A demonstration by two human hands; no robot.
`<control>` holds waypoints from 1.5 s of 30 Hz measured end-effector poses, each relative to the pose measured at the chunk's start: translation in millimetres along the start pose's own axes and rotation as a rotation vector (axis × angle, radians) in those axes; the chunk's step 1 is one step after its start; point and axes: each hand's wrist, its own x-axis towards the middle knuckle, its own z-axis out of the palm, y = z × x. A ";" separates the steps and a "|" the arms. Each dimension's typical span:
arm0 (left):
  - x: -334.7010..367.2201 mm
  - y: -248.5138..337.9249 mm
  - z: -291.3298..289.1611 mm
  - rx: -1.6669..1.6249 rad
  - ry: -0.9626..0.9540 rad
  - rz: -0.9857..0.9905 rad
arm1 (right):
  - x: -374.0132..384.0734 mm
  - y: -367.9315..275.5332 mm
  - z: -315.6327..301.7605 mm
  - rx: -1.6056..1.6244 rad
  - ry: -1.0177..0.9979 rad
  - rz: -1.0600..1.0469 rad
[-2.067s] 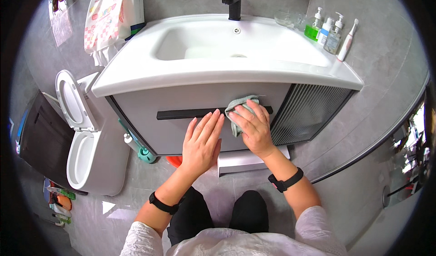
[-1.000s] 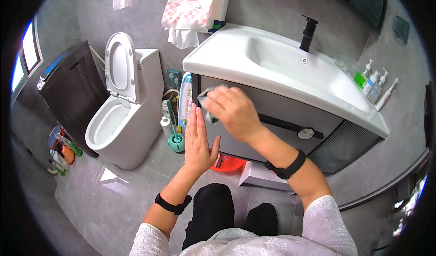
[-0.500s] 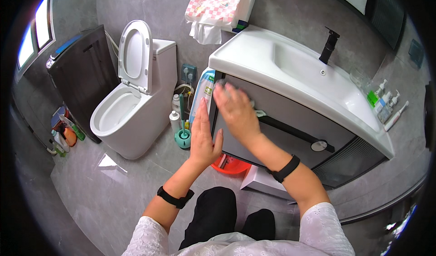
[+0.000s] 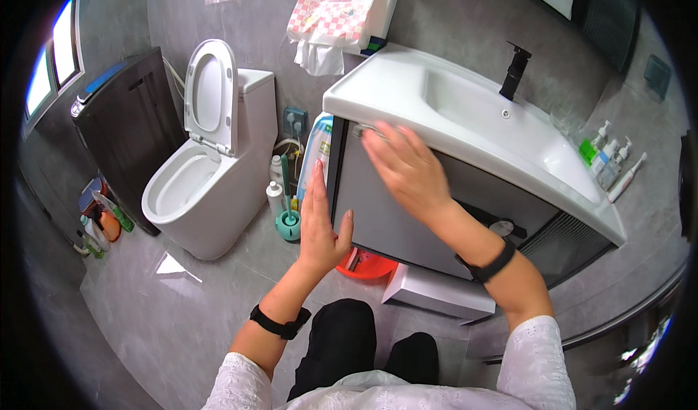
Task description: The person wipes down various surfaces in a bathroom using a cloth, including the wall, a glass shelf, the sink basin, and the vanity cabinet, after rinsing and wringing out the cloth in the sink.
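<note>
My right hand lies almost flat against the upper front of the grey vanity cabinet, just under the white basin's rim. Beneath its fingertips pokes out a bit of greyish cloth; the palm hides the rest. My left hand is upright by the cabinet's left edge, fingers stretched and thumb apart, holding nothing. Whether it touches that edge I cannot tell. A dark bar handle with a round fitting on the cabinet is partly covered by my right forearm.
Left stands a toilet with its lid raised. Between it and the cabinet are a green toilet brush and bottles. An orange basin and a white box sit below. Pump bottles line the sink; tissues hang above.
My right hand has slid to the right along the cabinet's upper front, with the cloth under its fingers. My left hand stays nearly in place. The whole view has shifted slightly.
</note>
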 end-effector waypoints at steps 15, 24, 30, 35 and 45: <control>-8.7 -8.7 -5.4 -0.031 -0.059 -0.074 | 28.1 -35.6 33.2 0.025 0.097 0.117; -50.2 -35.0 -28.0 0.046 0.005 -0.146 | -84.0 -74.5 66.0 0.241 -0.179 -0.160; -57.9 -25.5 -7.5 -0.031 -0.020 -0.178 | -120.1 -122.7 100.1 0.203 -0.161 -0.038; -73.0 -25.5 -8.7 0.016 -0.124 -0.193 | -219.5 -148.2 92.8 0.223 -0.341 -0.228; -85.9 5.6 55.0 -0.146 -0.471 -0.134 | -315.1 -99.3 55.7 0.146 -0.309 -0.013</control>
